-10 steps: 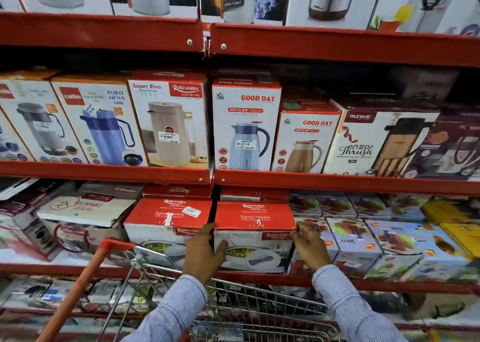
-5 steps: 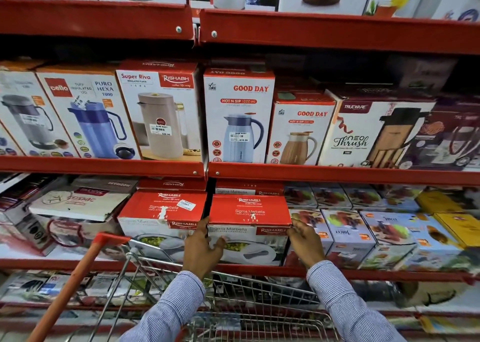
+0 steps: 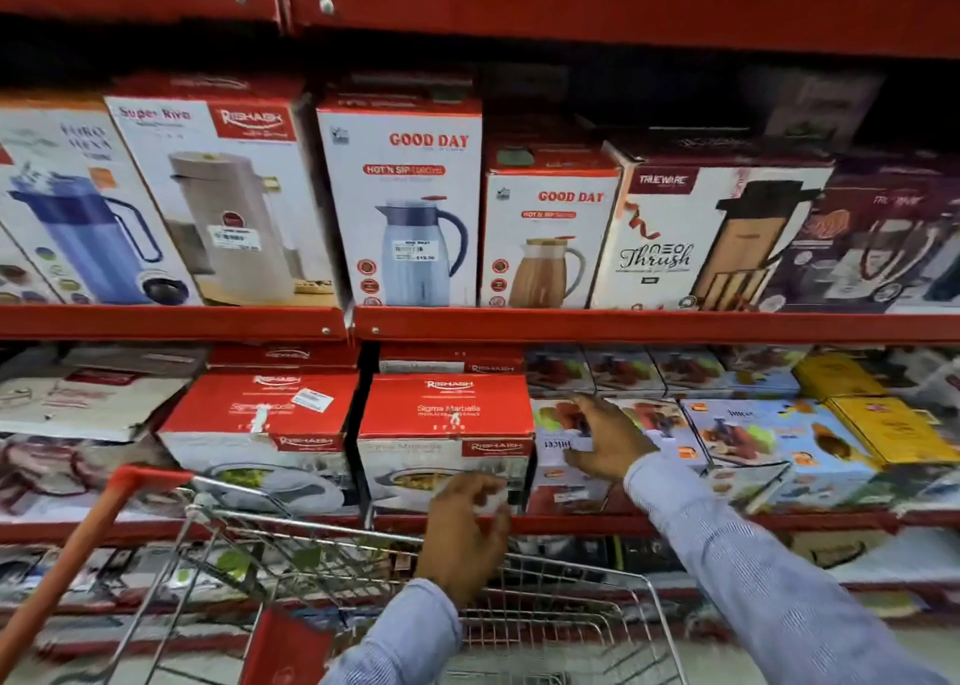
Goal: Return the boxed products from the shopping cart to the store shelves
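Note:
The red-and-white Rishabh casserole box (image 3: 447,414) sits on the lower shelf (image 3: 779,520), beside a matching box (image 3: 254,419) on its left. My left hand (image 3: 462,533) hovers in front of the box's lower front face with loosely bent fingers that hold nothing. My right hand (image 3: 608,445) is off the box's right side, fingers spread over a juicer box (image 3: 670,424). Below my arms is the wire shopping cart (image 3: 545,617); motion blur hides what lies in it.
Tall flask and jug boxes (image 3: 410,206) fill the shelf above, behind a red shelf edge (image 3: 623,325). Juicer boxes and yellow boxes (image 3: 883,424) lie to the right. The cart's orange handle (image 3: 78,544) rises at the lower left, with a red panel (image 3: 285,648) inside the cart.
Both hands have let go of the casserole box's sides. The left hand dropped toward the cart rim and the right hand moved right, onto the juicer box. The view shifted right and closer.

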A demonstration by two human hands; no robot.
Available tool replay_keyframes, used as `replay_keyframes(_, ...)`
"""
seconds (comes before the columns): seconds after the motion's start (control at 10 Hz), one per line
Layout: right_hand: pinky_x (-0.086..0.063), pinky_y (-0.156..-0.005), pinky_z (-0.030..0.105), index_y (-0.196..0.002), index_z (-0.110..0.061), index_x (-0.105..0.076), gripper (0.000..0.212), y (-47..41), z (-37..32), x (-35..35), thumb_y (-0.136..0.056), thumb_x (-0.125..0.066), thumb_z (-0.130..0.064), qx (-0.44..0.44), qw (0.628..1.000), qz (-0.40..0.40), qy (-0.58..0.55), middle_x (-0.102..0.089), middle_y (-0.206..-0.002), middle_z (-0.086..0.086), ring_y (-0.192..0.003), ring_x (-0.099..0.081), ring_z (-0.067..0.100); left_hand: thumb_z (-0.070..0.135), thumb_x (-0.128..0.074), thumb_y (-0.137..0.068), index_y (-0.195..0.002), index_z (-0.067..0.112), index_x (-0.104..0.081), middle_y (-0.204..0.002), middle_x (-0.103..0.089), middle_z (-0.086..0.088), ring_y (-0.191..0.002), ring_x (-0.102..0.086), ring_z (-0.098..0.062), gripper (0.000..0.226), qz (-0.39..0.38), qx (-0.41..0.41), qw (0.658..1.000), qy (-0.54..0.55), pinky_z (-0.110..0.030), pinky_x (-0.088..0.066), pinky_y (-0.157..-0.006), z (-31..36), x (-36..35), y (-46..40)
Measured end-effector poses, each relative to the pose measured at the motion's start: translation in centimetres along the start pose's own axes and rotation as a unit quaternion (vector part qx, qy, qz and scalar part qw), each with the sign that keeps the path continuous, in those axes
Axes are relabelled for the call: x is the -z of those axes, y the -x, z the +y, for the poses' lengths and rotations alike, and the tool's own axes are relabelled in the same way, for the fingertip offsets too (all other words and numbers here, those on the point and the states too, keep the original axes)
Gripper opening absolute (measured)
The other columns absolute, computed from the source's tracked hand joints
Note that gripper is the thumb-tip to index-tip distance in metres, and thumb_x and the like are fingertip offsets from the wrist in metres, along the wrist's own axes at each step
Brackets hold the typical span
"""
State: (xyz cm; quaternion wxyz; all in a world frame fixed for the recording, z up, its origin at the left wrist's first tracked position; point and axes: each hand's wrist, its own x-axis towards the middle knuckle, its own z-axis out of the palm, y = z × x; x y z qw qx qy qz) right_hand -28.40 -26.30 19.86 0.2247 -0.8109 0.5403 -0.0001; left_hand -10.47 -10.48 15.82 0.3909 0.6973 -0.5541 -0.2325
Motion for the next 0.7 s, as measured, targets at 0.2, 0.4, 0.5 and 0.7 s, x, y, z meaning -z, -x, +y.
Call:
replay_keyframes(0.2, -0.038, -0.112, 0.042, -0.15, -0.018, -0.02, 0.123, -3.8, 1.3, 1.9, -0.053, -0.077, -0.067, 0.074, 0.975, -0.081, 0.195, -0.03, -0.157, 0.007, -0.14, -0.037, 0.03, 0.033, -0.057, -0.09, -0.103, 0.015, -0.072, -0.096, -0.079, -0.007, -0.083, -0.074, -0.024, 0.027, -0.1, 0.05, 0.993, -0.022, -0.035, -0.06, -0.076, 2.6, -5.0, -2.5)
replay_keyframes(0.4, -0.043, -0.108, 0.041, -0.147, -0.012, -0.028, 0.127, -4.7, 0.4, 2.0, -0.045, -0.074, -0.074, 0.107, 0.969, -0.06, 0.216, -0.035, -0.153, 0.009, -0.135, -0.042, 0.03, 0.032, -0.061, -0.082, -0.113, 0.022, -0.063, -0.095, -0.078, -0.005, -0.083, -0.072, -0.025, 0.032, -0.106, 0.082, 0.991, -0.029, -0.035, -0.061, -0.074, 1.5, -5.3, -3.4)
replay_keyframes(0.5, -0.045, -0.106, 0.04, -0.142, -0.011, -0.036, 0.124, -4.8, 1.9, 2.4, -0.043, -0.073, -0.075, 0.129, 0.966, -0.056, 0.218, -0.041, -0.146, 0.009, -0.129, -0.046, 0.03, 0.03, -0.061, -0.082, -0.119, 0.024, -0.062, -0.1, -0.077, -0.004, -0.085, -0.073, -0.023, 0.037, -0.076, 0.105, 0.991, -0.031, -0.033, -0.061, -0.076, 2.9, -6.6, -3.4)
replay_keyframes(0.7, -0.037, -0.113, 0.04, -0.15, -0.017, -0.024, 0.128, -3.7, 2.8, 1.8, -0.046, -0.072, -0.075, 0.127, 0.975, -0.046, 0.178, -0.03, -0.156, 0.004, -0.14, -0.036, 0.028, 0.021, -0.06, -0.085, -0.109, 0.021, -0.068, -0.097, -0.079, -0.002, -0.084, -0.074, -0.019, 0.026, -0.058, 0.068, 0.995, -0.039, -0.032, -0.062, -0.077, 3.5, -6.0, -2.9)
